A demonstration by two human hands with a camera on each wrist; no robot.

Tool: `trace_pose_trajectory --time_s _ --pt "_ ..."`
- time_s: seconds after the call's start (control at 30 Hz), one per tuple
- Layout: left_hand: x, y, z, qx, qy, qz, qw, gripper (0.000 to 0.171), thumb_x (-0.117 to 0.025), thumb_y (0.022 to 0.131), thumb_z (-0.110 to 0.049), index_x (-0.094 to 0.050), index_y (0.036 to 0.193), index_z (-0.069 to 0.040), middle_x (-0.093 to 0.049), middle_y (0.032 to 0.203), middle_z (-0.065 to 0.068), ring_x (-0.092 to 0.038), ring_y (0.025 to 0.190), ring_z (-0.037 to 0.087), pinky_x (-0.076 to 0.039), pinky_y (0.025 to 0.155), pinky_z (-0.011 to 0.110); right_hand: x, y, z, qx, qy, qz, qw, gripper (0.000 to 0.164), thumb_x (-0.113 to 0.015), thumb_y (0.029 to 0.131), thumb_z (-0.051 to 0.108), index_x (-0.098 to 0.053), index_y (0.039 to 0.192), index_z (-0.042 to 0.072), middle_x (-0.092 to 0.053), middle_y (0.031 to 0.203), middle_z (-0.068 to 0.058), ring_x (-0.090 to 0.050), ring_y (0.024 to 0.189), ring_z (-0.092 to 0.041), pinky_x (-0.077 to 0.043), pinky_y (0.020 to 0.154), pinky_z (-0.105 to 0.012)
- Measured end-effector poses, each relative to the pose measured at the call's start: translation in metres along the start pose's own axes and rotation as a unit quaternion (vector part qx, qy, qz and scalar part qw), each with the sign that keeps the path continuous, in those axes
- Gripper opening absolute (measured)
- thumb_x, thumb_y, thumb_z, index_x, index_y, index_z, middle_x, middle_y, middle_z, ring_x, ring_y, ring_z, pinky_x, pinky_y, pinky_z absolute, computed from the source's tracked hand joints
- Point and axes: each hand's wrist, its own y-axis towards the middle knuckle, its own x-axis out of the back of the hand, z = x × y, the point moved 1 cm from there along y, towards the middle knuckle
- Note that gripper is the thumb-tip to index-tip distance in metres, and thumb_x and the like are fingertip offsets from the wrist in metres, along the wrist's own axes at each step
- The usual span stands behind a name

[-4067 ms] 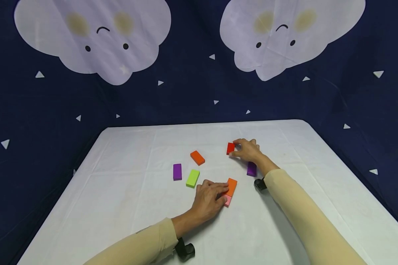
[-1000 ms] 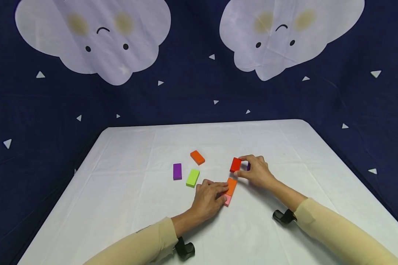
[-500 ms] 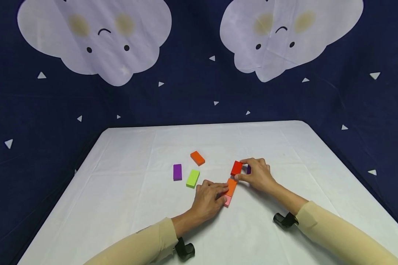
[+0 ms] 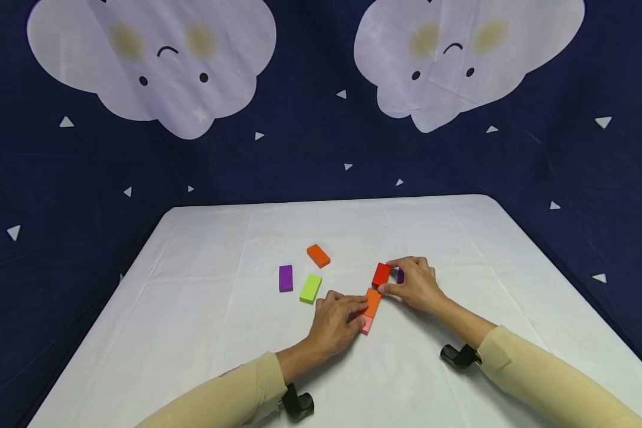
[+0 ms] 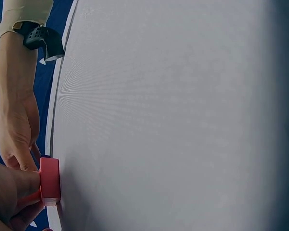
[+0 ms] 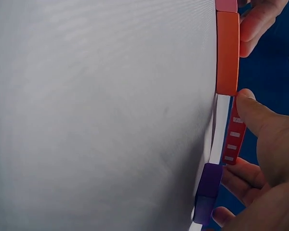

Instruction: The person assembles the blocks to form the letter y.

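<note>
While red block (image 4: 381,274) was pinched by right hand (image 4: 414,282) just beyond far end of orange block (image 4: 374,302), orange block and pink block (image 4: 368,326) were touched by left hand (image 4: 336,324); whether gripped could not be told. Lime block (image 4: 311,289) and purple block (image 4: 286,278) were noted farther left on white table (image 4: 192,333).

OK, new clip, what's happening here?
A person's right hand pinches a red block just beyond an orange block. Their left hand touches that orange block and the pink block end to end with it. Loose on the white table lie a lime block, a second orange block and two purple blocks, one partly hidden.
</note>
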Motion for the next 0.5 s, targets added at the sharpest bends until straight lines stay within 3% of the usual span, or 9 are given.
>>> trace_pose_trajectory --time_s 0.5 --pt "0.0006 -0.0001 -0.0012 0.002 -0.003 0.001 1.0000 0.032 -0.067 0.083 -0.020 -0.069 0.115 -0.017 -0.065 0.123 -0.012 -0.050 0.098 0.013 -0.029 0.078 0.029 -0.0014 -0.0013 -0.0002 0.014 -0.007 0.003 1.000 0.062 -0.079 0.070 0.044 -0.063 0.119 0.011 -0.059 0.123 -0.017 -0.037 0.124 -0.037 -0.025 0.095 -0.051"
